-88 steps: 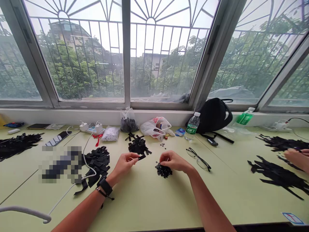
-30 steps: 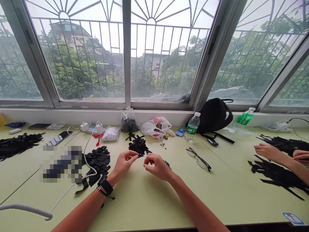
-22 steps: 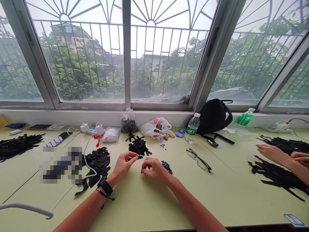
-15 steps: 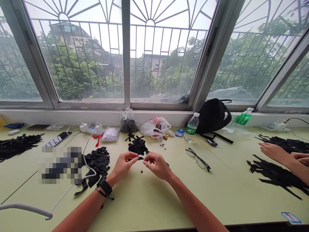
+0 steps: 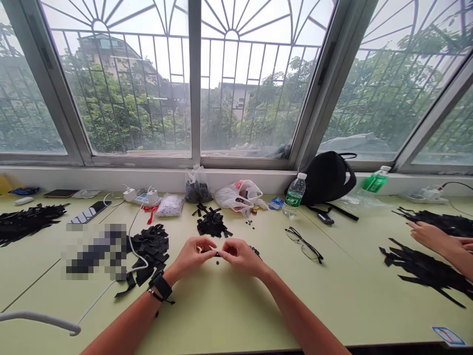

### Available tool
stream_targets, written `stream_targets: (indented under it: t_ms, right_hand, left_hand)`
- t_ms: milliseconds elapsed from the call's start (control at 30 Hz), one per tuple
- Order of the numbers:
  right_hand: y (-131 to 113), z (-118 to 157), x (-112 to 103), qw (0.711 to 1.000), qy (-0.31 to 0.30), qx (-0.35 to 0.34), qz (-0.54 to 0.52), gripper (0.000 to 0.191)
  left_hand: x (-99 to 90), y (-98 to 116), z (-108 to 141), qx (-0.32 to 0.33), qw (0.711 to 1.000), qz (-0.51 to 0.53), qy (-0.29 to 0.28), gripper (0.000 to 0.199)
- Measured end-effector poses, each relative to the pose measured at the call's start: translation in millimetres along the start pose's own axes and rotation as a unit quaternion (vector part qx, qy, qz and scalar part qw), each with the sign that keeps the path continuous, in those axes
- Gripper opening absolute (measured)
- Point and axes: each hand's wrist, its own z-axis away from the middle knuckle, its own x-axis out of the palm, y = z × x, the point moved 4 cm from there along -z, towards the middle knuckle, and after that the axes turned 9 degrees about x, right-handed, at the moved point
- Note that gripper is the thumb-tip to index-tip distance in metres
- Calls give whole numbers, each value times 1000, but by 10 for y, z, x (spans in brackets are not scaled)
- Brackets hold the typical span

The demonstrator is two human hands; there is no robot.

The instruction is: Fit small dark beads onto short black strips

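My left hand (image 5: 192, 257) and my right hand (image 5: 242, 256) meet at the middle of the pale green table (image 5: 229, 315). Thumbs and fingers of both pinch a small black strip (image 5: 217, 254), mostly covered by the fingertips. Just below them on the table lies a small dark round piece (image 5: 218, 263). Behind my hands is a small pile of black strips (image 5: 212, 223). A larger pile of black strips (image 5: 150, 249) is to the left of my left hand. More small dark pieces (image 5: 254, 251) show partly behind my right hand.
Eyeglasses (image 5: 305, 245) lie to the right. Along the back stand a bottle (image 5: 294, 195), plastic bags (image 5: 240, 196) and a black bag (image 5: 323, 177). A white cable (image 5: 131, 231) crosses the left side. Another person's hands (image 5: 434, 239) are near black strips at the far right.
My hands have come closer together, the fingertips now nearly touching, so less of the strip shows. The other person's hand has shifted slightly right.
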Motion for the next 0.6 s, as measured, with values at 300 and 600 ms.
stream_targets:
  t_ms: [300, 600]
  right_hand:
    - [51, 32, 80, 999, -7, -24, 28, 14]
    - [79, 17, 105, 999, 1, -27, 36, 13]
  left_hand:
    - [106, 41, 58, 14, 997, -62, -38, 16]
    - [116, 38, 54, 27, 993, -112, -38, 18]
